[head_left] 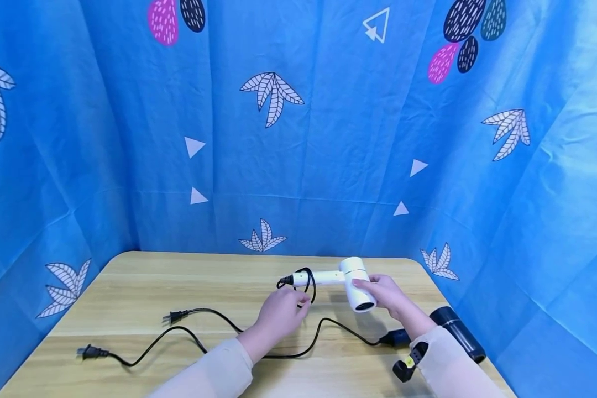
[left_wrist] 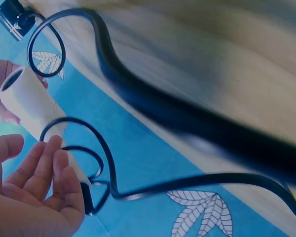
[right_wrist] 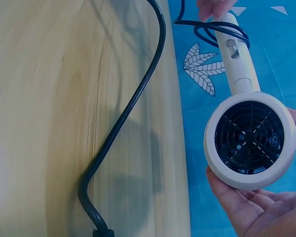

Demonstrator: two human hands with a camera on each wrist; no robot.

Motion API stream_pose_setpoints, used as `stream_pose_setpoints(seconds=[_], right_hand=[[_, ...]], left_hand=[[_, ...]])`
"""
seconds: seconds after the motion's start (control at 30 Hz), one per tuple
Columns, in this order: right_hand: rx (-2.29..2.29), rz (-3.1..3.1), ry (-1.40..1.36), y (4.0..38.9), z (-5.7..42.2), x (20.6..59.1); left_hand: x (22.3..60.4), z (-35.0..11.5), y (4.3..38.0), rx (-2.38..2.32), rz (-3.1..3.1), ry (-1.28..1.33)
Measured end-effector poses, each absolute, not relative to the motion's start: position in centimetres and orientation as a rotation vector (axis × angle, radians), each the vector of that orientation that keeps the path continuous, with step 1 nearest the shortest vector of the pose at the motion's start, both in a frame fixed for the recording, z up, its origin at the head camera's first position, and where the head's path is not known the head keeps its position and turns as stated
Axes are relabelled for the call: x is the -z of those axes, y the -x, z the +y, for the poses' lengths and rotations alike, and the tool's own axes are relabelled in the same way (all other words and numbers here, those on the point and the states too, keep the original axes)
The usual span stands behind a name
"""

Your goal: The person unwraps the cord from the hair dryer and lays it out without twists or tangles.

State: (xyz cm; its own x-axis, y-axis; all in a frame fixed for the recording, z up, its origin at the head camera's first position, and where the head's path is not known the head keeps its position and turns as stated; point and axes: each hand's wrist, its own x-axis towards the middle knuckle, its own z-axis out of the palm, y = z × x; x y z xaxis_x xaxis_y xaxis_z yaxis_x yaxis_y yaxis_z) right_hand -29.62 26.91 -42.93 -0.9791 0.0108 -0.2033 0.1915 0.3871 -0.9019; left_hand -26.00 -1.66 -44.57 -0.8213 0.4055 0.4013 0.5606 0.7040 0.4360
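Observation:
A white hair dryer is held above the table by my right hand, which grips its barrel. In the right wrist view the round black grille faces the camera, with fingers and thumb about the barrel. The dryer's black cord loops loosely round the white handle. Beside that handle is my left hand. Its fingertips touch or nearly touch the loop, the fingers loosely bent and the thumb apart from them in the left wrist view.
A dark hair dryer lies at the table's right edge, partly behind my right forearm. Its cord runs left across the wooden table. Two black plugs lie on the left side. A patterned blue curtain surrounds the table.

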Motion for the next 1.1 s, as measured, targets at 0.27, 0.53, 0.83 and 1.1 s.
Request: stream_pose_setpoints(seconds=[0.27, 0.53, 0.83, 1.1], right_hand=[[1.655, 2.459, -0.184, 29.6, 27.0, 42.7], [1.652, 2.467, -0.156, 29.5, 27.0, 42.6], [1.638, 2.472, -0.180, 29.5, 26.9, 42.5], [1.644, 2.480, -0.180, 29.6, 27.0, 42.7]], left_hand=[[44.9, -0.2, 25.6, 0.608, -2.636, 0.668], [45.5, 0.9, 26.2, 0.474, -2.648, 0.570], [45.4, 1.5, 26.6, 0.374, -2.616, 0.540], [45.0, 1.4, 26.4, 0.410, -2.557, 0.572]])
